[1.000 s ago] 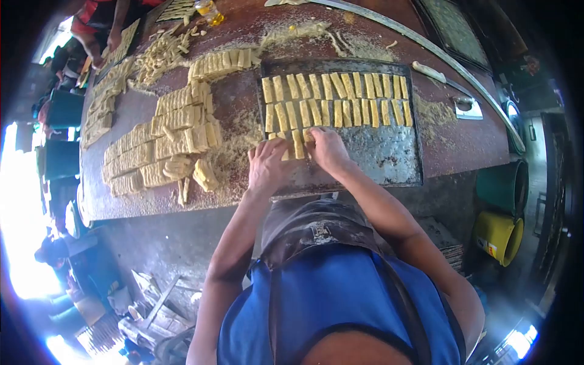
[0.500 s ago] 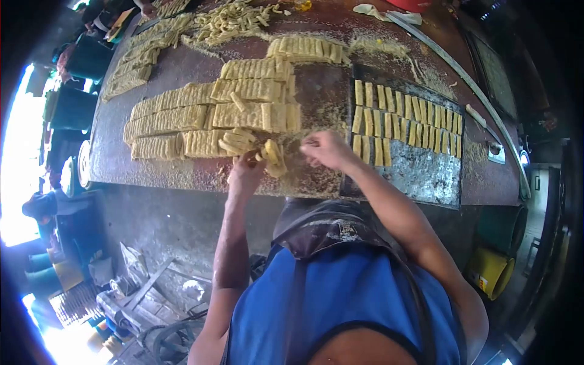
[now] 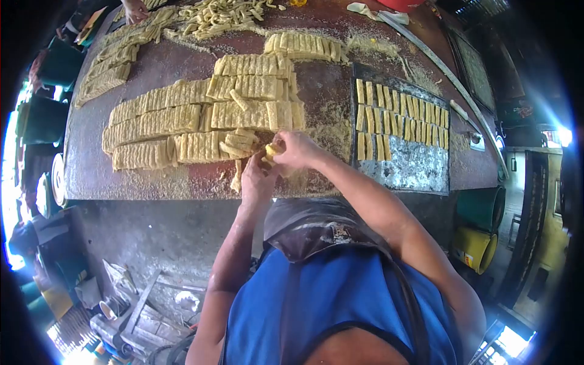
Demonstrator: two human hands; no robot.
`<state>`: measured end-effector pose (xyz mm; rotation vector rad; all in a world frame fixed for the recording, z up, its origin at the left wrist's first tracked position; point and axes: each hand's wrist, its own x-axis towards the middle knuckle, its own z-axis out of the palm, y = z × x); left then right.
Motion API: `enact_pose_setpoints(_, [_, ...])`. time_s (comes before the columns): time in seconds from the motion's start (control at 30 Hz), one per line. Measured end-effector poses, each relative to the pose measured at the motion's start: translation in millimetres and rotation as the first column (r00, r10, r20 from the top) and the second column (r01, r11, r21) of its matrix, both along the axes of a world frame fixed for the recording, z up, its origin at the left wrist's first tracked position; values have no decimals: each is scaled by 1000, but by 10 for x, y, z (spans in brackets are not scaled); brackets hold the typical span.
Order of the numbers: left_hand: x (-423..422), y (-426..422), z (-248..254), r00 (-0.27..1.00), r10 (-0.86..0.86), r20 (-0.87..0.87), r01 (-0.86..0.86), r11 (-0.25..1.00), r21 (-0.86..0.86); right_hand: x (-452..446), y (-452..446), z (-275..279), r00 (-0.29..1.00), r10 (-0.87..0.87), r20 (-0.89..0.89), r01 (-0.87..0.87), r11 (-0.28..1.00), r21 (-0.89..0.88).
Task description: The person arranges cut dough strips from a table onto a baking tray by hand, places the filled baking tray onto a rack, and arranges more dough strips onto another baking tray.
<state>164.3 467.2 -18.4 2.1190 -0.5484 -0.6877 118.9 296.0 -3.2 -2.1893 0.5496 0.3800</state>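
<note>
My left hand [image 3: 258, 177] and my right hand [image 3: 296, 151] meet near the table's front edge. Pale yellow dough sticks [image 3: 269, 153] show between their fingers, and both hands are closed on them. How many each holds is hidden. Just left of the hands, a few loose dough sticks [image 3: 239, 143] lie on the end of the front row of stacked sticks [image 3: 198, 146]. One more stick [image 3: 236, 176] rests on the tabletop beside my left hand. On the right, a dark metal tray [image 3: 420, 171] carries rows of spaced dough sticks; its front right part is bare metal.
Stacked rows of dough sticks [image 3: 158, 121] cover the left middle of the floury table [image 3: 328, 91]. A loose heap [image 3: 219, 18] lies at the back. Another person's hand [image 3: 135, 10] is over the far-left rows. A long metal strip [image 3: 435, 61] runs along the right side.
My right hand has moved left from open table space to meet my left hand at the dough sticks. My left hand has shifted slightly right. The whole view has turned a little.
</note>
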Motion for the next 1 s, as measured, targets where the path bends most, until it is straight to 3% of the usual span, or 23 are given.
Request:
enact_pose_setpoints(0.03, [4, -17, 43, 999, -11, -35, 11, 1000, 16, -37, -61, 18, 1000, -1, 0, 1, 1000, 0])
enact_pose_setpoints(0.1, [-6, -7, -36, 1000, -24, -3, 24, 999, -21, -169, -211, 41, 986, -169, 6, 160, 942, 296])
enact_pose_setpoints(0.13, [0, -16, -31, 999, -36, 31, 38, 997, -61, -226, -324, -130, 968, -250, -21, 208, 752, 625])
enact_pose_setpoints(0.17, [3, -24, -1, 999, -41, 35, 43, 997, -62, -367, -444, -278, 935, -348, -69, 273, 581, 766])
enact_pose_setpoints(0.23, [-7, -37, 152, 997, -54, 63, 48, 994, 103, -584, -549, -59, 875, -475, -93, 279, 339, 898])
enact_pose_setpoints(0.27, [-3, -37, 99, 963, -106, 249, 72, 987, 143, -674, -610, -41, 874, -479, -84, 274, 341, 899])
enact_pose_setpoints(0.33, [-82, -204, 249, 971, -43, 237, 31, 998, 55, -876, -775, 0, 844, -534, -60, 228, 254, 940])
enact_pose_setpoints(0.37, [-150, -313, 322, 977, 19, 211, -14, 1000, -27, -987, -869, 21, 840, -540, -54, 226, 258, 939])
enact_pose_setpoints(0.43, [-323, -641, 303, 964, -47, 261, 85, 987, -136, -1235, -1048, 123, 869, -495, 14, 184, 349, 919])
enact_pose_setpoints(0.47, [-413, -853, 213, 986, -168, -5, 164, 971, -173, -1374, -1143, 195, 872, -489, 10, 207, 388, 898])
enact_pose_setpoints(0.5, [-540, -1059, 215, 921, -289, -262, 232, 946, -227, -1509, -1227, 239, 868, -496, 20, 203, 391, 898])
enact_pose_setpoints(0.53, [-725, -1243, 284, 788, -390, -475, 199, 893, -404, -1658, -1296, 271, 855, -518, 34, 252, 471, 845])
enact_pose_setpoints(0.57, [-912, -1418, 236, 787, -400, -471, 210, 890, -404, -1830, -1374, 305, 841, -539, 46, 304, 541, 784])
enact_pose_setpoints(0.7, [-1526, -1934, 95, 746, -365, -558, 209, 923, -324, -2538, -1719, 122, 775, -628, 70, 380, 552, 742])
enact_pose_setpoints(0.77, [-1713, -2162, -123, 872, -403, -278, 375, 915, -151, -2742, -1791, 37, 721, -692, 44, 409, 475, 779])
enact_pose_setpoints(0.8, [-1816, -2248, 91, 899, -426, -104, 424, 905, -42, -2792, -1876, -82, 733, -678, 59, 448, 546, 708])
enact_pose_setpoints(0.83, [-1882, -2308, 208, 897, -431, -98, 430, 902, -33, -2814, -1945, -126, 746, -662, 75, 480, 612, 628])
enact_pose_setpoints(0.9, [-1943, -2397, 357, 916, -367, 162, 361, 930, 69, -2809, -2049, -127, 720, -689, 83, 502, 599, 624])
enact_pose_setpoints(0.97, [-1919, -2421, 346, 938, -310, 157, 302, 951, 72, -2766, -2119, -74, 798, -574, 183, 551, 818, 162])
enact_pose_setpoints(1.0, [-1889, -2393, 340, 871, -378, 315, 362, 926, 111, -2735, -2128, -89, 816, -544, 194, 525, 839, 140])
